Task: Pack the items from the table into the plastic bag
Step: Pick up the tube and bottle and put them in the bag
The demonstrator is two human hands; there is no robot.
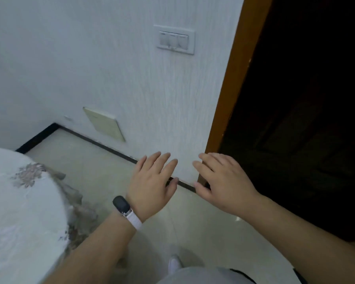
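Hovering palms-down at centre frame, the left hand (pixel 152 181) and right hand (pixel 219 181) are spread flat with fingers loose and apart, gripping nothing. At the lower left edge, the round table (pixel 18 201) under its floral cloth shows bare fabric. No bag or items show in frame. On the left wrist sits a dark fitness band (pixel 122 206), screen blank. Upper centre, a wall switch (pixel 175 39) carries no readable marking.

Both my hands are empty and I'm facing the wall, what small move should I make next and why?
Probably turn left toward the table. Left hand and right hand hover open and empty before the wall, and only the cloth-covered table edge shows; no bag or items are in view.
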